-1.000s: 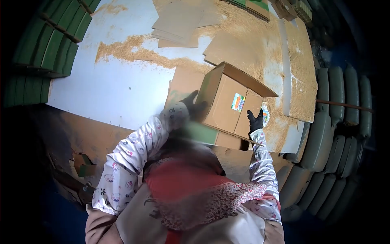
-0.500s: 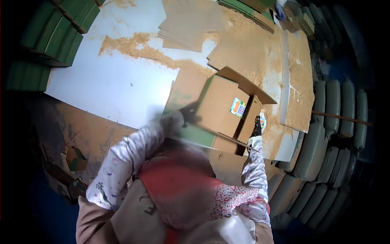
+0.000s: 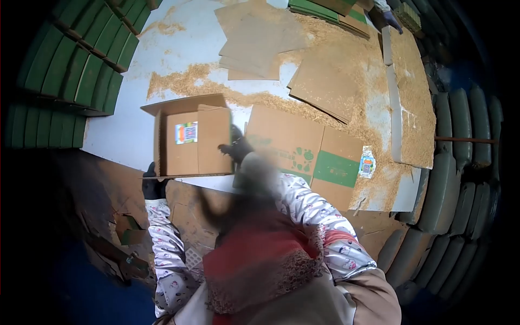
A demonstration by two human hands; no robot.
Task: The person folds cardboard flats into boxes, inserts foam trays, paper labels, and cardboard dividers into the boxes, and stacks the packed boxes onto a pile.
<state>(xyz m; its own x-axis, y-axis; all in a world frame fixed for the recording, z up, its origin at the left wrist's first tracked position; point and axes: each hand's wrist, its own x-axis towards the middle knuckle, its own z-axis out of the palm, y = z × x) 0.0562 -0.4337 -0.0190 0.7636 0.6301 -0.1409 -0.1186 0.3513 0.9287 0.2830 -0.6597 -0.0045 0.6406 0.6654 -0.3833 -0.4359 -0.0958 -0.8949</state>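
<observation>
A brown cardboard box with open flaps sits at the front of the table, a colourful label showing on its panel. My left hand, in a dark glove, grips the flap at the box's near left corner. At the right side of the same box is my dark-gloved right hand, its fingers bent over the edge and partly on the panel. Just right of that hand lies a flattened carton with green print, partly covered by my blurred right forearm.
Green boxes are stacked at the left. Loose cardboard sheets and sawdust-like crumbs cover parts of the table. A label sheet lies beyond the carton. Filled bags stand at right. Another person's gloved hand shows at the far right.
The box has moved left with my hands, and its label and open side now face differently. The printed flattened carton is now uncovered on the right. The other person's hand has shifted slightly.
</observation>
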